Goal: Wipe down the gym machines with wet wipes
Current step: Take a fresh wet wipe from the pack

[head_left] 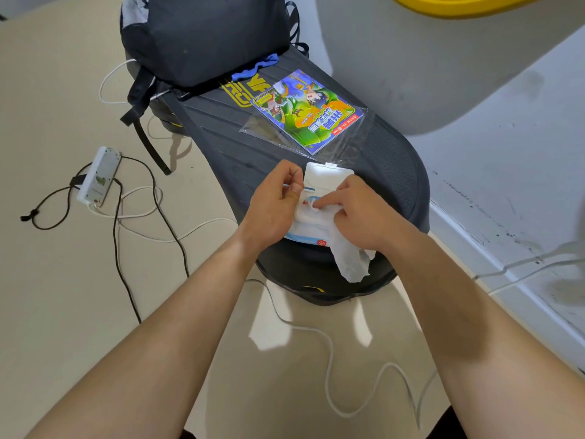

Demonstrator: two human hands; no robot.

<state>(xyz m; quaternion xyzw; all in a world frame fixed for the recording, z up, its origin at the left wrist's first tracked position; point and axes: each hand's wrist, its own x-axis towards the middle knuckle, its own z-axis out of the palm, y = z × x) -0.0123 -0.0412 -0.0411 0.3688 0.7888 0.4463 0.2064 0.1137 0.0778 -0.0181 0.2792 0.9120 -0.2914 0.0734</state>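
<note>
Here, held wipe (351, 263) overhangs machine's (395, 172) near edge beside wipes pack (307, 231).

Dark machine, white wipes, one very colourful book

The gym machine (395, 172) is black with grooved stripes and yellow lettering (235, 93). The wet wipes pack (308, 231) is white with blue and a small red mark, and the wipe (351, 261) is plain white. The book (305, 110) shows green, blue and orange cartoon pictures. The backpack (205, 36) is black and the floor (63, 296) is beige.
</note>
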